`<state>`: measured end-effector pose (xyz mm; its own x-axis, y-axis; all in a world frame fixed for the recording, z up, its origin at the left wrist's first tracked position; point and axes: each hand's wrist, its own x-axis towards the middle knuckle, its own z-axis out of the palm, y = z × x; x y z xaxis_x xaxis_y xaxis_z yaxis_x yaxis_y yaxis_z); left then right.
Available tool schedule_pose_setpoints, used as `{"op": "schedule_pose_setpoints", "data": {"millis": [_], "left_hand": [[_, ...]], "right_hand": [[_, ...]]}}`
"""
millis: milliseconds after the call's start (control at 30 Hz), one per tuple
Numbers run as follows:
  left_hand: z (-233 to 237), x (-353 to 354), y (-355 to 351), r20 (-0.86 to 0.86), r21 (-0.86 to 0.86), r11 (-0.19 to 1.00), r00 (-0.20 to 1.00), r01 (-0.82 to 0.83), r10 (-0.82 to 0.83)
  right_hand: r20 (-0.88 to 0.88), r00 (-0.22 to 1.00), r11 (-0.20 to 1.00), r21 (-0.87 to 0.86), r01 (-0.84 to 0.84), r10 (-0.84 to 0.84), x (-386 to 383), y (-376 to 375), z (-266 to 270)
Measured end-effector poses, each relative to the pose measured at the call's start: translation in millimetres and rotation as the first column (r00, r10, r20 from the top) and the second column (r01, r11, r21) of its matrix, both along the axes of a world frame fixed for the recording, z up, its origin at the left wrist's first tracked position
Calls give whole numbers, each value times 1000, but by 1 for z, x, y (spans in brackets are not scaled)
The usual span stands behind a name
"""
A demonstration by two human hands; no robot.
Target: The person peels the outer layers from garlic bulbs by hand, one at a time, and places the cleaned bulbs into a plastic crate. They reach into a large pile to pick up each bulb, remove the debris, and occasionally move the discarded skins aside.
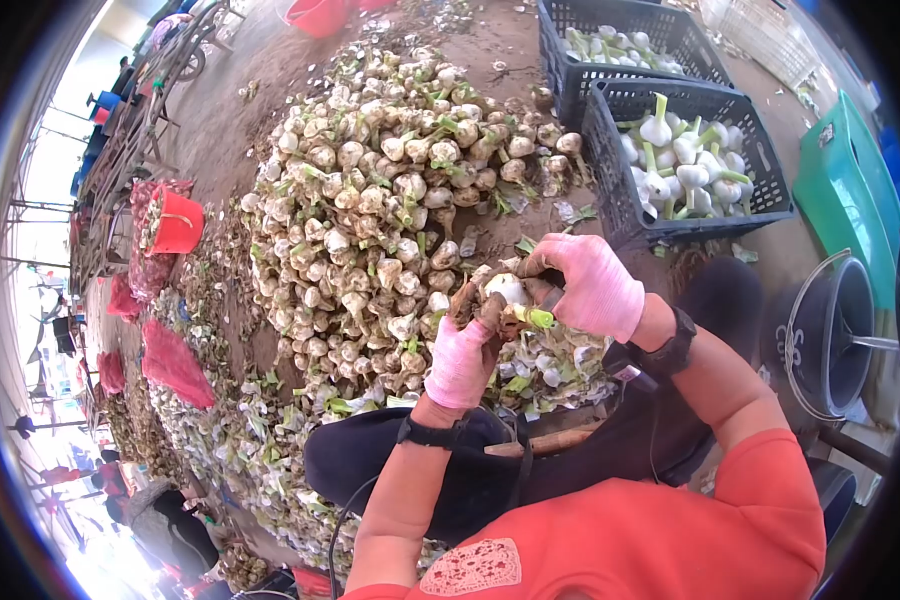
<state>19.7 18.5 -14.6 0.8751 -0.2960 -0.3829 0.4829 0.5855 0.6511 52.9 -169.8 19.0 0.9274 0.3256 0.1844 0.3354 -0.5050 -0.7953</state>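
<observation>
Both my hands, in pink gloves with dirty fingertips, meet at one garlic bulb (508, 290) in front of my knees. My left hand (467, 350) has its fingers closed round the bulb's lower left side. My right hand (588, 285) is closed at the bulb's right side, its fingertips partly hidden. A short green stem (537, 318) sticks out to the lower right, and brown outer skin hangs beside the bulb. Beyond my hands lies a large heap of unpeeled garlic (370, 220). Peeled skins (550, 365) lie just under my hands.
Black crates (625, 215) with white garlic bulbs stand at the upper right. A green container (845, 190) and a dark bucket (835, 335) are on the right. At the left are a red bucket (179, 222) and red mesh bags (173, 365). A co-worker (175, 530) is at the lower left.
</observation>
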Motion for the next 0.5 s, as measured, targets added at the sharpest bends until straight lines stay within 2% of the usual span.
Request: {"op": "schedule_pose_setpoints", "data": {"millis": [67, 167, 233, 267, 333, 367, 400, 433, 467, 500], "left_hand": [[-3, -1, 3, -2, 5, 1000, 1000, -4, 4], [-3, -1, 8, -10, 8, 1000, 1000, 17, -17], [0, 2, 12, 101, -22, 969, 965, 245, -242], [4, 0, 13, 99, -21, 968, 964, 250, -247], [12, -3, 13, 83, 86, 922, 920, 377, -383], [1, -1, 18, 59, -80, 901, 905, 425, -422], [-1, -5, 18, 61, -78, 899, 902, 431, -427], [-3, -10, 19, 47, 31, 937, 936, 348, -349], [-3, -13, 20, 44, 140, 956, 963, 257, -265], [17, -9, 16, -6, -219, 940, 963, 260, -268]], "right_hand": [[48, 999, 997, -72, -1, 5, -1, 2, -1], [111, 992, 996, -79, -44, 53, 0, -1, 4], [57, 996, 991, -114, -64, 70, 3, -2, 7], [3, 997, 986, -147, -82, 83, 4, -3, 8], [15, 997, 979, -191, -71, 75, 8, -5, -9], [-46, 996, 941, -327, -87, 76, 12, -5, -20], [-108, 992, 884, -454, -111, 69, 15, -4, -32], [-217, 971, 767, -605, -215, 101, 19, -4, -49], [-212, 972, 767, -605, -211, 101, 17, -6, -65], [-308, 932, 653, -670, -354, 189, 14, -9, -79]]}}
